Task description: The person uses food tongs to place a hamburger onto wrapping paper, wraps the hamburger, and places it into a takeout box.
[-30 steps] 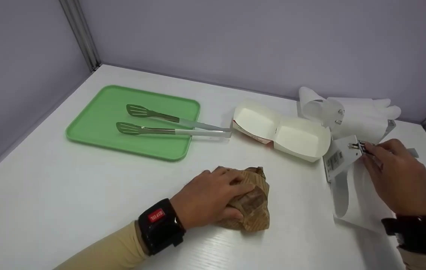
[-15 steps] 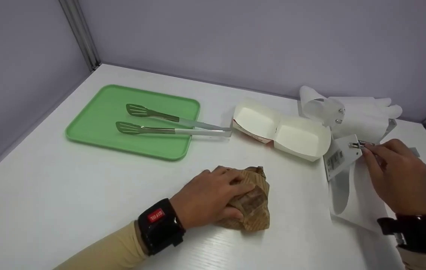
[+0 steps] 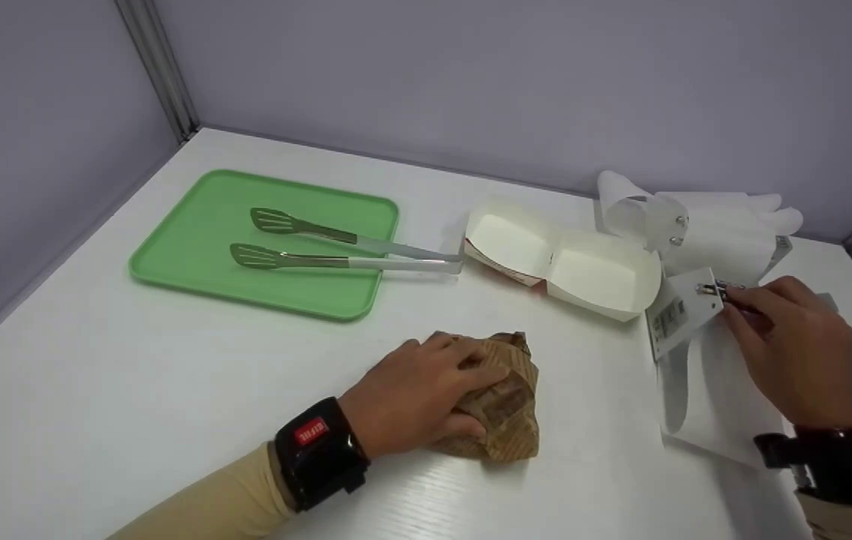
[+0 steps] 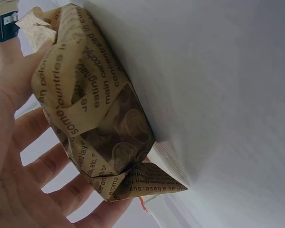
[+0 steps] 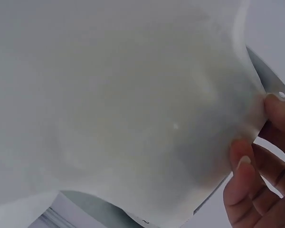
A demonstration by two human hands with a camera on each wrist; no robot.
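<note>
In the head view my left hand [image 3: 411, 394] grips a paper-wrapped bundle [image 3: 512, 409] on the table. The left wrist view brings up the brown printed food paper [image 4: 92, 80], its corners folded and pointed, with thumb and fingers spread around it. At the right, my right hand [image 3: 801, 349] pinches at the metal pins of a white holder [image 3: 685, 311]. Translucent disposable gloves [image 3: 726, 225] hang on this holder, some finger shapes sticking out behind. Close up in the right wrist view, a translucent glove sheet [image 5: 147, 104] fills most of the frame, with fingertips at its edge.
An opened white paper food box [image 3: 606, 277] stands left of the holder. Metal tongs [image 3: 403, 264] lie with their slotted heads over a green tray [image 3: 186, 262] and handles on the white table [image 3: 171, 390]. Purple-grey walls [image 3: 426, 82] border the table.
My right hand has shifted slightly at the pins, and the hanging translucent sheet below it has moved a little. My left hand stays on the bundle.
</note>
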